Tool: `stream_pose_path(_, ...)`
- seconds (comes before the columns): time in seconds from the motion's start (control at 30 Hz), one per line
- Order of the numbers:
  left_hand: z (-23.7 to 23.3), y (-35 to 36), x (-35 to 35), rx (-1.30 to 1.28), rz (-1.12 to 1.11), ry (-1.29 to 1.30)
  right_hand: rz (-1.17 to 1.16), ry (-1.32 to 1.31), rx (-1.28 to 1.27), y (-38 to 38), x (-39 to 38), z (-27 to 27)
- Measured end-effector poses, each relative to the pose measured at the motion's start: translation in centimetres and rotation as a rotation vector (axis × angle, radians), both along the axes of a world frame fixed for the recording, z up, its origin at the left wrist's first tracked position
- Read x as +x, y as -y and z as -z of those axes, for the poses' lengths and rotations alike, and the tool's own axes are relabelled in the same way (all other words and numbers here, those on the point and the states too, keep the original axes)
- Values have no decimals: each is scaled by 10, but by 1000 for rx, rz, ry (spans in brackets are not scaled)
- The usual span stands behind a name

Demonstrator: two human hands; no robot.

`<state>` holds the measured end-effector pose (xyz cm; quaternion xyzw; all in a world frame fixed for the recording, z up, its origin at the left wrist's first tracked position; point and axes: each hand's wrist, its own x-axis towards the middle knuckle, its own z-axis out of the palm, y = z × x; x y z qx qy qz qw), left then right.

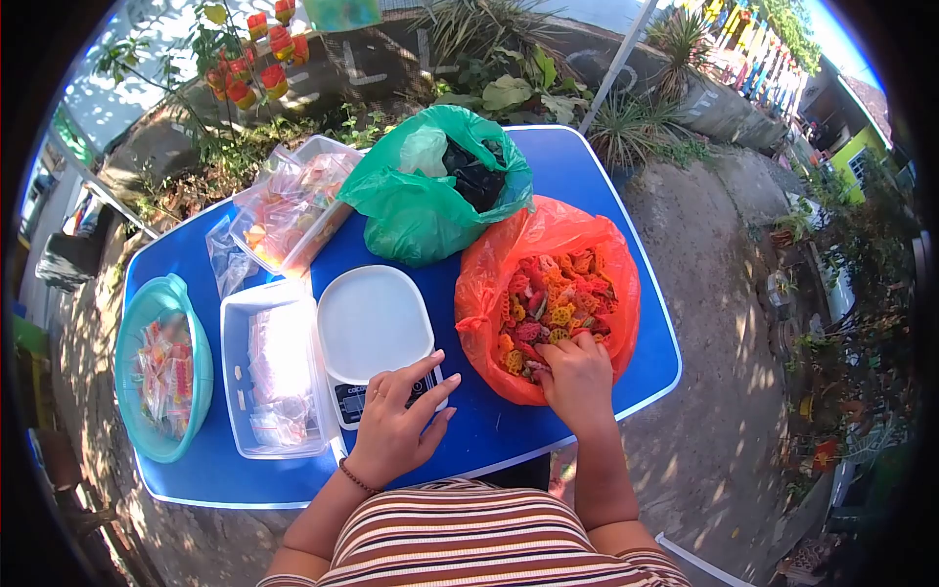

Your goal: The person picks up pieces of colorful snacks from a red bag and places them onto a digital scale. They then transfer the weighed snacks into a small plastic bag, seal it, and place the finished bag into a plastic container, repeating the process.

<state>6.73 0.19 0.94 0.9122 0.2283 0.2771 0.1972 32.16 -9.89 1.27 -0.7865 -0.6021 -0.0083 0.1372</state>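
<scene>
My right hand (578, 377) reaches into an orange plastic bag (479, 338) full of red, orange and yellow lacy snack pieces (558, 293). Its fingers curl down among the pieces at the near side, and whatever they grip is hidden. Over the near edge of a white digital kitchen scale (376, 323) hovers my left hand (403, 416), fingers spread and holding nothing. It partly covers the scale's dark display panel. Nothing lies on the scale's pan. Left of the scale is a white plastic container (230, 391) with clear plastic packets (279, 391) inside.
A turquoise basket (202, 367) at the table's left holds filled packets. Behind stand a second container (318, 245) with bagged snacks and a green plastic bag (421, 230) with black plastic inside. All rest on a blue table (587, 171); plants and a low wall lie beyond.
</scene>
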Motion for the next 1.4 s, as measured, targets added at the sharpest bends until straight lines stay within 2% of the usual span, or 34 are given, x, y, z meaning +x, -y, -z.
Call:
stream_pose_path(0.13, 3, 1, -13, -41, -54, 11, 30, -50, 50, 1, 6, -2)
stream_pose_path(0.23, 4, 2, -18, -64, -72, 20, 74, -196, 163, -11, 10, -5)
stream_pose_path(0.33, 4, 2, -16, -64, -51, 13, 136, -456, 223, -36, -6, -15)
stream_pose_path(0.47, 2, 3, -13, -65, -14, 32, 111, -99, 210, -76, -16, 15)
stream_pose_path(0.67, 3, 3, -23, -93, -44, 48, 140, -11, 107, -89, -25, 35)
stream_pose_path(0.77, 6, 3, -29, -118, -68, 71, 120, -69, 252, -78, -17, 28)
stream_pose_path(0.87, 8, 2, -34, -150, -95, 112, 195, -498, 180, -63, -6, 3)
stream_pose_path(0.97, 12, 2, -39, -155, -124, 161, 94, -904, 291, -59, -21, -32)
stream_pose_path(1.07, 15, 1, -40, -146, -154, 210, -287, -726, 244, -79, -59, -38)
stream_pose_path(1.1, 14, 0, -38, -157, -153, 222, -353, -717, 208, -90, -79, -32)
stream_pose_path(1.13, 14, 0, -38, -169, -153, 232, -408, -596, 185, -99, -98, -24)
stream_pose_path(1.17, 14, 1, -37, -182, -154, 239, -438, -489, 49, -111, -111, -16)
stream_pose_path(1.2, 13, 3, -37, -245, -210, 258, -429, -405, 31, -121, -121, -6)
stream_pose_path(1.3, 16, -1, -46, -163, -249, 200, -376, -245, 27, -144, -130, 11)
stream_pose_path(1.4, 14, 2, -48, -203, -232, 190, -386, -335, 257, -142, -122, 12)
